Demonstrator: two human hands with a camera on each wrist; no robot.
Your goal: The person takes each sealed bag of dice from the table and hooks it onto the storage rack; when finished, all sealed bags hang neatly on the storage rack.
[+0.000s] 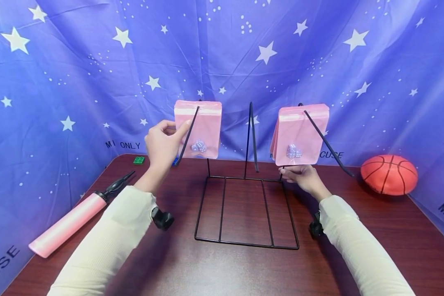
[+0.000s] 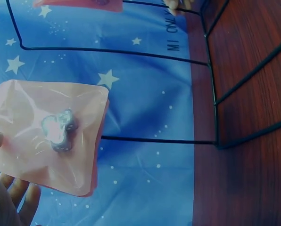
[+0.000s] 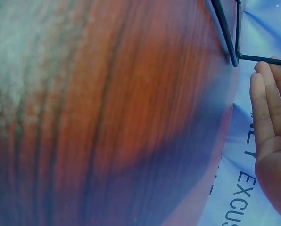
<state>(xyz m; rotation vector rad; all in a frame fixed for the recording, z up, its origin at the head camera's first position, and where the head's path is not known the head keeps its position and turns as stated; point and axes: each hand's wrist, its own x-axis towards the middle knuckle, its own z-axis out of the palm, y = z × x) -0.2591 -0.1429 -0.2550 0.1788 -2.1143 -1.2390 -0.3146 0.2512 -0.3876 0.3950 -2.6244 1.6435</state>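
A black wire display rack point(image 1: 246, 246) stands on the table with pink zip pouches hung on two of its prongs. My left hand point(image 1: 164, 142) pinches the left edge of the front pouch point(image 1: 209, 127) on the left prong, thumb in front and fingers behind. Through that pouch's film, a few small dice point(image 2: 59, 131) show in the left wrist view. My right hand point(image 1: 303, 176) holds the rack's right upright low down, beneath the right pouches point(image 1: 303, 131), which also have dice at the bottom. In the right wrist view its fingers point(image 3: 260, 106) reach to the black rod.
The rack's middle prong point(image 1: 254, 144) carries no pouch. A pink hand pump point(image 1: 72, 224) lies at the left, near a green toy brick point(image 1: 138, 160). A blue piece point(image 1: 175, 161) is partly hidden behind the left hand. An orange toy basketball point(image 1: 389, 174) sits at the right. A starry cloth point(image 1: 222, 49) hangs behind.
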